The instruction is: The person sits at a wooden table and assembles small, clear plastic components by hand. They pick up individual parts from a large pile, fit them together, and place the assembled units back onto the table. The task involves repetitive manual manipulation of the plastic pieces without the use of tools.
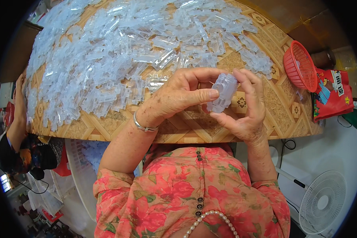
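Observation:
A small bundle of clear, bluish plastic pieces (225, 89) is held up over the near edge of the table; how many pieces it has I cannot tell. My left hand (184, 93), with a silver bangle at the wrist, grips its left side, the thumb lying across the front. From the other side my right hand (250, 107) closes on it, fingers at the top and thumb at the lower end. Just beyond my hands a broad, loose heap of similar flat, clear plastic pieces (107, 51) covers much of the table.
Wood-and-cork patterned tabletop (178, 129) shows along the near edge. At the right are a red plastic basket (300, 73) and a red printed bag (332, 95). A white fan (324, 201) stands lower right. Another person's arm (17, 123) reaches the table's left end.

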`<action>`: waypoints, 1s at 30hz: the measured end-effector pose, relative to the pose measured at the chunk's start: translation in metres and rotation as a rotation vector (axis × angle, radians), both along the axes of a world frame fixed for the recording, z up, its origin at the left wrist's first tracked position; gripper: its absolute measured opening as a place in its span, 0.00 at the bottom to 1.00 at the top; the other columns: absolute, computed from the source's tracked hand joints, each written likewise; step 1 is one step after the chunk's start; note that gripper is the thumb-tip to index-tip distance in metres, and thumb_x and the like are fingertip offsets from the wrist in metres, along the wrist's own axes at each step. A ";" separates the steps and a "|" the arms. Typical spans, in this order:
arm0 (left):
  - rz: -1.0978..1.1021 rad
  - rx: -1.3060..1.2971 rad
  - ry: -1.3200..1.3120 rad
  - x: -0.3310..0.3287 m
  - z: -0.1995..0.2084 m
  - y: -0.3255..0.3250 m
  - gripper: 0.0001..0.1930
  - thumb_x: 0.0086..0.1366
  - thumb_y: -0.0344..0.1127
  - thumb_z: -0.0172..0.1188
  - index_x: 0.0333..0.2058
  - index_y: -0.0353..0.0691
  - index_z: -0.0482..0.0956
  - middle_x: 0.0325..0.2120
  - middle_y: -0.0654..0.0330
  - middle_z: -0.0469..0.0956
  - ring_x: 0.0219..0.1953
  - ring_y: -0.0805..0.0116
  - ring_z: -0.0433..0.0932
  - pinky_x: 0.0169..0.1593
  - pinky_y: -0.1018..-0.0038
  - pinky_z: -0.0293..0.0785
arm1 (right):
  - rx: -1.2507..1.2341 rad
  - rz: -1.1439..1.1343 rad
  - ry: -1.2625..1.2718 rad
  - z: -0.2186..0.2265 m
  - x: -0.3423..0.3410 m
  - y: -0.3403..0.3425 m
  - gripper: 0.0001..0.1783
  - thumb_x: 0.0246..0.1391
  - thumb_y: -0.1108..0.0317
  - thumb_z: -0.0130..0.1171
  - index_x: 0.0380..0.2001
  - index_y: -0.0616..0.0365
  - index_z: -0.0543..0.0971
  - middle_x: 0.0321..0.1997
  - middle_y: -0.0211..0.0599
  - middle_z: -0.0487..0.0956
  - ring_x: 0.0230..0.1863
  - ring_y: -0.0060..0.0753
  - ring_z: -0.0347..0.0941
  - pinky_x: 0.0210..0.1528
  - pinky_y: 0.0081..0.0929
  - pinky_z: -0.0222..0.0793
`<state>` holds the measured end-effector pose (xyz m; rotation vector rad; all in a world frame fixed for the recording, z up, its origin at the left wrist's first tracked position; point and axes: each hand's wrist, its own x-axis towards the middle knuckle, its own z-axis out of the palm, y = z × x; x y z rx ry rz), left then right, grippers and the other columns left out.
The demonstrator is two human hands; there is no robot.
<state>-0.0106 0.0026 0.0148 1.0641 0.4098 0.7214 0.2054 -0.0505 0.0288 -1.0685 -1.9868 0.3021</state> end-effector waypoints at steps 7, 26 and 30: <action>0.044 0.017 0.032 0.000 0.001 0.001 0.29 0.68 0.41 0.68 0.63 0.34 0.74 0.49 0.61 0.82 0.48 0.75 0.80 0.45 0.77 0.80 | -0.039 -0.019 0.041 -0.008 -0.002 0.002 0.49 0.32 0.69 0.82 0.63 0.57 0.73 0.65 0.46 0.73 0.65 0.48 0.71 0.66 0.42 0.70; 0.066 0.106 0.068 -0.001 0.000 0.002 0.29 0.67 0.40 0.69 0.62 0.33 0.74 0.49 0.61 0.81 0.52 0.72 0.78 0.56 0.73 0.74 | -0.022 0.038 0.101 -0.012 -0.008 0.003 0.49 0.34 0.74 0.80 0.64 0.53 0.71 0.65 0.44 0.74 0.67 0.47 0.71 0.67 0.42 0.70; 0.077 0.094 0.069 -0.001 -0.004 0.001 0.29 0.67 0.39 0.69 0.62 0.32 0.74 0.50 0.61 0.81 0.53 0.72 0.77 0.58 0.72 0.74 | -0.019 0.044 0.130 -0.015 -0.008 0.003 0.49 0.34 0.74 0.80 0.64 0.53 0.71 0.66 0.45 0.73 0.67 0.47 0.71 0.67 0.42 0.70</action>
